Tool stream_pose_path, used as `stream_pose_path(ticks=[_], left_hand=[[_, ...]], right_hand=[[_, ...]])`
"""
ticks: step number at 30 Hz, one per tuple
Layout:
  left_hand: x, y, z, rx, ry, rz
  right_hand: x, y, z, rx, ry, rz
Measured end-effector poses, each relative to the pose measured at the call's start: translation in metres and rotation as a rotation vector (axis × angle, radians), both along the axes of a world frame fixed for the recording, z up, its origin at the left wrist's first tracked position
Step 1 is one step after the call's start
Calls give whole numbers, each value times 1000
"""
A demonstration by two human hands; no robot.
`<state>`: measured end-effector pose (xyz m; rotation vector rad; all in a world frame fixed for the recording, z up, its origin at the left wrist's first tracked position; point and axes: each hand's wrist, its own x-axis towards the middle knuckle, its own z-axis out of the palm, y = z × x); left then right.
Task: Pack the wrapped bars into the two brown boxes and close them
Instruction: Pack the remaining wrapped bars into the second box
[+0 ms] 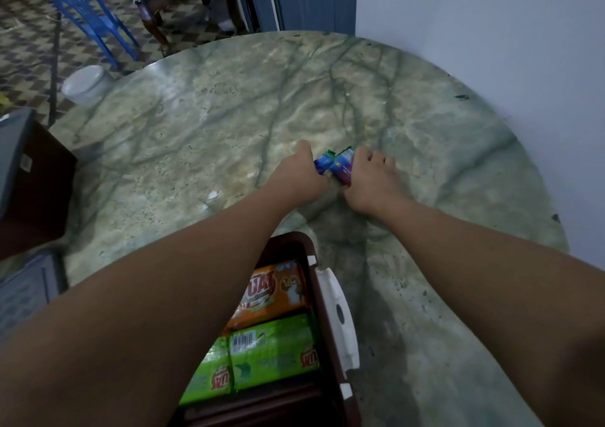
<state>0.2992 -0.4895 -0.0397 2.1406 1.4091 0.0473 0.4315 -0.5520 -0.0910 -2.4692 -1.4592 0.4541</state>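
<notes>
One brown box [314, 282] stands open on the desk [203, 125], at its near edge. Inside it lie three wrapped bars: one orange bar [275, 291] at the far end and two green bars [275, 349] [209, 374] nearer, side by side. Beyond the box, two blue-wrapped bars [322, 165] [342, 166] lie together, one under each of two hands [302, 174] [371, 181]. One white latch [337, 315] hangs on the box's right wall. Off the desk, past its far left edge, stand one blue chair [91, 17] and one white bucket [86, 83].

blue bars [334, 165]: mid-table | brown box [312, 282]: open, orange/green bars inside
</notes>
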Motion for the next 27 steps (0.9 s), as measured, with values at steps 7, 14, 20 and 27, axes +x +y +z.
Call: stream_pose_path(ticks=[7, 14, 20, 27], left_hand=[[-12, -2, 12, -29, -8, 48], [-36, -10, 36, 37, -83, 101], [-70, -28, 64, 61, -181, 130], [-123, -59, 91, 128, -214, 145]], right_hand=[[-11, -1, 13, -6, 169, -146], [-28, -5, 50, 261, 398, -183], [-58, -20, 85, 340, 386, -140], [-105, -49, 112, 393, 394, -81]])
